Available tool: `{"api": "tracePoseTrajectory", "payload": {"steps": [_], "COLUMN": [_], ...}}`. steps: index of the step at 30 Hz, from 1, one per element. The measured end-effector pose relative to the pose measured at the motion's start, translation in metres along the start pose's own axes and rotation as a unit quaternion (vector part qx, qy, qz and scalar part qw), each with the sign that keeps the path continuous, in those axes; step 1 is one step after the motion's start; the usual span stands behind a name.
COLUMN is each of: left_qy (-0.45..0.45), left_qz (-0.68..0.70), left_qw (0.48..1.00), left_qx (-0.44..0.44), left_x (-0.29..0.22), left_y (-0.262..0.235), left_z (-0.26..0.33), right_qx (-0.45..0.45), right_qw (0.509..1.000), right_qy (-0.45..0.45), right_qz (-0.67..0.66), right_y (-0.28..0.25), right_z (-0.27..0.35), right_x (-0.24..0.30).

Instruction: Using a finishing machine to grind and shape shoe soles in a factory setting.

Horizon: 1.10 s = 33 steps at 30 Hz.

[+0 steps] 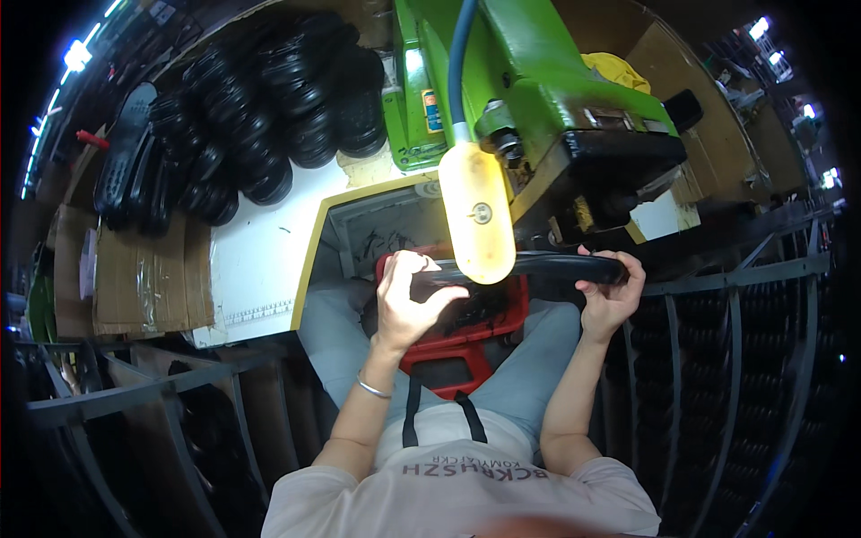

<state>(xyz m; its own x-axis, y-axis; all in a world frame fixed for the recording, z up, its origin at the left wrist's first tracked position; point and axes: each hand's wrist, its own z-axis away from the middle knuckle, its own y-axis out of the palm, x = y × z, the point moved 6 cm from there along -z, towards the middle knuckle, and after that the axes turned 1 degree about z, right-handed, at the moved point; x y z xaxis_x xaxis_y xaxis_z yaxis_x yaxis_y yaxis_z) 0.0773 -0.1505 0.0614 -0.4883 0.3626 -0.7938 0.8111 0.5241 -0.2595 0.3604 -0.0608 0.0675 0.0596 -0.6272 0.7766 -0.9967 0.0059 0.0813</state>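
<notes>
A person is holding a long, curved black piece (574, 267) crosswise near the centre of the frame, and a yellow lamp (480, 211) is hanging in front of its middle, hiding that part. The right hand (614, 291) is closing around the piece's right end, thumb and fingers pinching it from opposite sides. The left hand (404, 300) is curling its fingers at the other end while its thumb is pointing away toward the right, spread wide; how firmly it is gripping cannot be told. The piece is staying clear of any resting place, so work on this one is apparently being carried on and is not yet finished. Above it, at upper right of centre, a green machine (538, 72) is looming with its black head (619, 152), and no contact between head and piece is showing clearly. Dark scraps (489, 309) are lying in the red bin (453, 345) below, suggesting that some trimming is already done. Many more black pieces are remaining: stacks (242, 134) are crowding the white table (256, 260) at upper left, and others are filling the rack (735, 278) at right. Which are done and which are waiting cannot be told.
</notes>
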Motion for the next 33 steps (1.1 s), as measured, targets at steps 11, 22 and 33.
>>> {"api": "tracePoseTrajectory", "payload": {"steps": [11, 22, 33], "left_qy": [0.026, -0.027, -0.085], "left_qz": [0.006, 0.052, 0.063], "left_qw": [0.998, 0.994, 0.993], "left_qx": [-0.057, -0.097, -0.058], "left_x": [0.002, 0.025, 0.082], "left_y": [0.024, -0.059, -0.062], "left_z": [-0.011, 0.012, 0.063], "right_qx": [-0.043, 0.041, 0.079], "right_qw": [0.997, 0.991, 0.990], "right_qy": [0.060, 0.082, -0.091], "right_qz": [-0.031, -0.097, 0.069], "right_y": [-0.019, 0.067, 0.103], "right_z": [-0.019, 0.013, 0.022], "right_x": [-0.036, -0.022, 0.004]}}
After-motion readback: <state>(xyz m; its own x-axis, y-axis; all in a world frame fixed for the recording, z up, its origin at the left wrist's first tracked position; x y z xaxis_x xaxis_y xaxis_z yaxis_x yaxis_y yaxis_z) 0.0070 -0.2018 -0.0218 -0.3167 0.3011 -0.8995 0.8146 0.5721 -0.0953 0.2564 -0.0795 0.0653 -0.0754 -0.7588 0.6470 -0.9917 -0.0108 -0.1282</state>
